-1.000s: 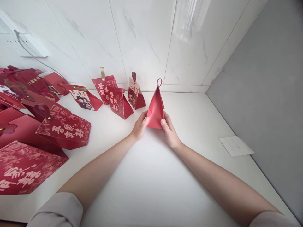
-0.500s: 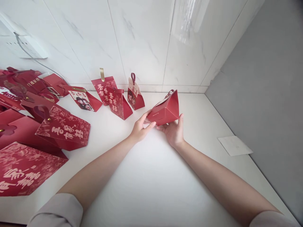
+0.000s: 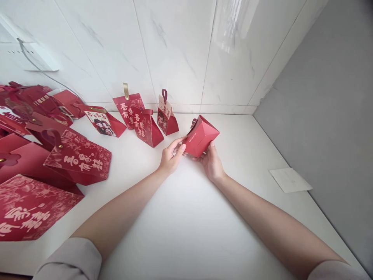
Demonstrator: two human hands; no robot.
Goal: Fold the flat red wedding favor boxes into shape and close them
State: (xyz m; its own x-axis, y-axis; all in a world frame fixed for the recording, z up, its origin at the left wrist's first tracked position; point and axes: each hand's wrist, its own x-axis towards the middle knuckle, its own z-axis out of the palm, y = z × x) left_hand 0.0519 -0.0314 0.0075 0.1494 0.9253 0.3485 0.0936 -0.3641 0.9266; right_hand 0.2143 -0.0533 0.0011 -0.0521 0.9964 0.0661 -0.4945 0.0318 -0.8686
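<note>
Between my two hands a red paper gift box (image 3: 202, 138) is tilted, its bottom face with a slit and small print turned toward me. A dark red ribbon loop shows behind its far edge. My left hand (image 3: 170, 155) pinches the box's left side, thumb in front. On the right lower corner, my right hand (image 3: 213, 161) grips it with the thumb on the near edge and the fingers underneath, partly hidden. Just left of the box stands a small upright gift box (image 3: 166, 118) with a cartoon print and ribbon loop.
More red gift boxes (image 3: 147, 126) stand by the tiled wall (image 3: 175, 50). Larger boxes (image 3: 84, 159) crowd the left of the white table (image 3: 175, 233). A white paper (image 3: 290, 180) lies near the right edge by a grey panel (image 3: 329, 97). A cable (image 3: 43, 72) runs from a wall socket.
My hands have turned the gift box so its bottom faces me more, and its upper edge has dropped a little. My right thumb has come onto its near edge.
</note>
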